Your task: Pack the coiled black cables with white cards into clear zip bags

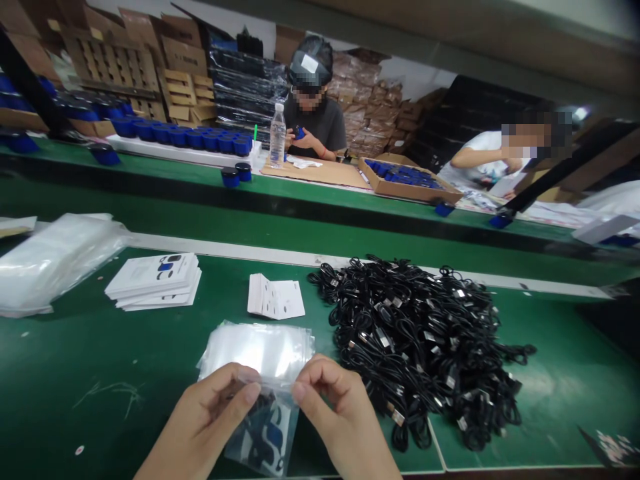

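My left hand (205,413) and my right hand (340,413) pinch the two sides of the mouth of a clear zip bag (267,433). Inside it are a printed card and something dark, probably a cable. Behind my fingers, a stack of clear plastic bags (255,350) lies on the green workbench (100,373). To the right of my right hand is a large heap of bundled black cables (420,347). Farther up the bench lie a small stack of white cards (275,298) and a larger stack of printed white cards (155,283).
A large clear plastic pack (55,263) lies at the left of my bench. Across a second green bench, a seated co-worker (313,120) holds a small blue object. Another co-worker (487,157) sits at the right. Blue-capped containers (190,139), a water bottle (277,137) and cartons stand there.
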Motion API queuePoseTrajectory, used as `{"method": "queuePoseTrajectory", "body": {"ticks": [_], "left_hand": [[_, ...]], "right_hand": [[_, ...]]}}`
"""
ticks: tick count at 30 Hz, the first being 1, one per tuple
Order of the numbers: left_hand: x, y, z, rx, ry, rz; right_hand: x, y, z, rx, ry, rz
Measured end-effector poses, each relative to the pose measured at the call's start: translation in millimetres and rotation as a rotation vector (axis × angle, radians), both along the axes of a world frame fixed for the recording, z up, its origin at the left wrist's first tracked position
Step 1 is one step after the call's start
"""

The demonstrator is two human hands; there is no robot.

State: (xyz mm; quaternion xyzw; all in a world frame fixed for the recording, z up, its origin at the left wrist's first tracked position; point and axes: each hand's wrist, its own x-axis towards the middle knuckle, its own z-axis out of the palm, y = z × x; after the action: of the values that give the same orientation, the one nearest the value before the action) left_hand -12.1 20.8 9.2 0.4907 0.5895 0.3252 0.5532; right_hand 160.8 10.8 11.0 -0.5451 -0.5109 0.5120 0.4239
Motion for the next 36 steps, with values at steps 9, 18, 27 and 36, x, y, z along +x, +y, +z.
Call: {"method": "queuePoseTrajectory", "body": {"ticks": [9, 18, 27, 36], "left_hand": [[-6, 1, -0.3, 0.081, 0.071, -0.038], [0, -1, 4.6, 0.096, 0.03, -0.013], [3, 1, 8.0, 0.11, 0.093, -0.1], [13, -13, -18.1, 0.237, 0.162, 0.074]], "right_hand": [[0, -1, -2.4, 0.133, -0.036, -0.016], [0, 0, -3.0, 0.092, -0.018, 0.062], [-11, -3, -11.7, 0.168, -0.07, 0.065], [-41, -8, -30.3, 0.264, -0.012, -0.089]]}}
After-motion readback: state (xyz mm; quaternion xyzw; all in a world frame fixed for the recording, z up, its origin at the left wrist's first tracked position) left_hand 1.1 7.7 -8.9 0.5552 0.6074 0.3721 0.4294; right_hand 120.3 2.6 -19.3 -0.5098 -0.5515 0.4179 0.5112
